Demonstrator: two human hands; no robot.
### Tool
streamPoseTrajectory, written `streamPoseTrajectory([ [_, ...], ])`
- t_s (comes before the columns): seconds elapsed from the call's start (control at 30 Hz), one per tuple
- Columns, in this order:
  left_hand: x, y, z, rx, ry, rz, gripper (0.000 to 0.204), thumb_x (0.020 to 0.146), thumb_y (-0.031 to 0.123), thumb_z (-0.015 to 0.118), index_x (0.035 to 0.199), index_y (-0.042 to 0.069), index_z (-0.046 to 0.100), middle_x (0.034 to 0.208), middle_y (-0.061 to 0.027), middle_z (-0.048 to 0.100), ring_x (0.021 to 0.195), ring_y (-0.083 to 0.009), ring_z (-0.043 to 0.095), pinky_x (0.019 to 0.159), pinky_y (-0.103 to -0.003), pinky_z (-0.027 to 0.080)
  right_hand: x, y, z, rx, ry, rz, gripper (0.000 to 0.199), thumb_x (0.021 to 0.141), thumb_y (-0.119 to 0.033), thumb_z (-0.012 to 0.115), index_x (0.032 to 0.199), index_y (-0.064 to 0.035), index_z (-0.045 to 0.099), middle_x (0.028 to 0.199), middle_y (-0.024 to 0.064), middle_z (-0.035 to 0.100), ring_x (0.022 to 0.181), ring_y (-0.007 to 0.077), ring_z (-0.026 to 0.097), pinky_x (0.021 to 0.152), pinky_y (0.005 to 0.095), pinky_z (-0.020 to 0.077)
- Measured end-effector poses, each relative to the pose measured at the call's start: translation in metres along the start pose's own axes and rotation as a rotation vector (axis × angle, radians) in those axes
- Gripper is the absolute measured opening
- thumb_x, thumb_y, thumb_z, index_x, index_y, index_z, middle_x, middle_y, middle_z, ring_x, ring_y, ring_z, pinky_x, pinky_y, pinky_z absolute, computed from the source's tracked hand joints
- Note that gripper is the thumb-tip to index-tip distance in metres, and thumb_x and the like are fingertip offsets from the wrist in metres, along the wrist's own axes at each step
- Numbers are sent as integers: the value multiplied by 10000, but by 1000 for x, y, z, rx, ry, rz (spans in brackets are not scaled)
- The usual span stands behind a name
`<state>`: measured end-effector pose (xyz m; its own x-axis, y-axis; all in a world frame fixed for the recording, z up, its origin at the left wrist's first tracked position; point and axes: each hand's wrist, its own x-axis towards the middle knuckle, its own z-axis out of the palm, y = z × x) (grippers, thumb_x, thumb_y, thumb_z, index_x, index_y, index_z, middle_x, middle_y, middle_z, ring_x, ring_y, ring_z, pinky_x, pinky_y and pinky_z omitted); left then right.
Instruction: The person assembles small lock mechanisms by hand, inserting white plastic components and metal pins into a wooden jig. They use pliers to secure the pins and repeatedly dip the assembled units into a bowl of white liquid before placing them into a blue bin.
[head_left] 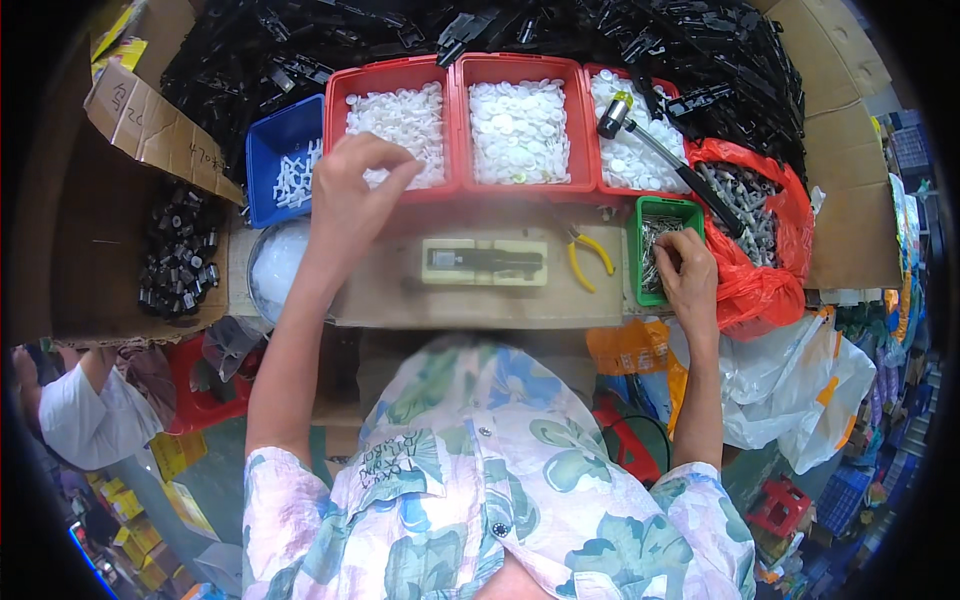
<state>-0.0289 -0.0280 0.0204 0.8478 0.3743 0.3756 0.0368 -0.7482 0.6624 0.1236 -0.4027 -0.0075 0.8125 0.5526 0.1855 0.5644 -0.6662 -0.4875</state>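
Long black part (pixel 487 260) is lying in cream rectangular block (pixel 450 279). From it, right hand (pixel 690 277), 3 o'clock, is bending fingers into green plastic tray (pixel 635 245) of silvery metal pins (pixel 655 228); left hand (pixel 350 190), 10 o'clock, is nearly closing fingertips. I can't tell either's contents; I'm favouring single-pin lifts.

Your two hands (pixel 352 182) are pictured with five bins: three red bins (pixel 525 187), one blue bin (pixel 258 165) and one green bin (pixel 636 245). Also before you: one hammer (pixel 662 152), one pair of pliers (pixel 578 262), one cream block (pixel 480 281) with one dark part (pixel 490 261) in it, one round bowl (pixel 254 290) and one red bag (pixel 755 300). Small white pieces (pixel 520 130) and black plastic parts (pixel 480 30) are too many for you to count.
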Motion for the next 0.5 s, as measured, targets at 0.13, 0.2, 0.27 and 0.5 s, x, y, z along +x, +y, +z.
streamPoseTrajectory([
  [0.13,-30,31,11,-665,-100,-424,83,893,86,754,931,14,741,839,-27,702,775,-100,633,724,-263,498,-2,-13,-4,146,95,-26,71,872,18,665,942,33,665,842,110,642,722,205,635,663,325,496],
  [0.2,-45,36,24,-1030,-130,-601,105,910,78,741,988,10,725,867,-28,701,789,-96,635,733,-251,505,-2,-37,-5,242,36,-19,76,871,18,669,944,37,670,856,104,664,734,198,644,668,313,500],
  [0.27,-57,40,39,-1338,-155,-743,140,921,66,725,1046,5,703,905,-43,704,796,-111,639,740,-252,513,-1,-73,-6,359,-16,-7,75,858,25,690,931,36,676,853,93,678,744,190,651,666,310,500],
  [0.5,-78,52,70,-1723,-231,-878,155,950,80,692,1095,29,670,971,-44,698,860,-118,638,782,-264,513,9,-142,18,496,-107,-265,120,830,63,697,941,24,673,875,116,651,758,239,661,677,337,511],
])
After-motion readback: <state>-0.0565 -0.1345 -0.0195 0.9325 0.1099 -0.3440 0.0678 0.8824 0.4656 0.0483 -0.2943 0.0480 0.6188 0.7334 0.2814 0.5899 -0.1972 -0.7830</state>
